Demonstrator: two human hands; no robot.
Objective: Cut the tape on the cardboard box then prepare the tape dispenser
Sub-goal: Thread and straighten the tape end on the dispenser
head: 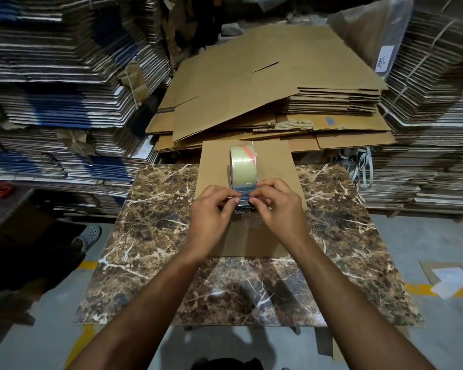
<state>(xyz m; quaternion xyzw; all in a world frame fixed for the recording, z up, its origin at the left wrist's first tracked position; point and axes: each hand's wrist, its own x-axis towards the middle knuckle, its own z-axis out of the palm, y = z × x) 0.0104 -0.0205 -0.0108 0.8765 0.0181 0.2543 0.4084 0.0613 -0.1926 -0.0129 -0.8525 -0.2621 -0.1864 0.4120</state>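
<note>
A: Can you see the front of the tape dispenser (pixel 243 180)?

B: No. My left hand (pixel 211 212) and right hand (pixel 275 209) cover it, so I can't tell what my fingertips pinch.

A: And the cardboard box (pixel 247 198)?

B: My hands hide its middle. At twelve o'clock, the tall stacks run off the top edge.

A: The white label (pixel 384 61) at one o'clock?

B: Too small to read.

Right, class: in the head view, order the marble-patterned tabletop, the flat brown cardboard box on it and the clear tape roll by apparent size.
1. Marble-patterned tabletop
2. Flat brown cardboard box
3. Clear tape roll, smallest by far; both hands partly hide its dispenser.
</note>
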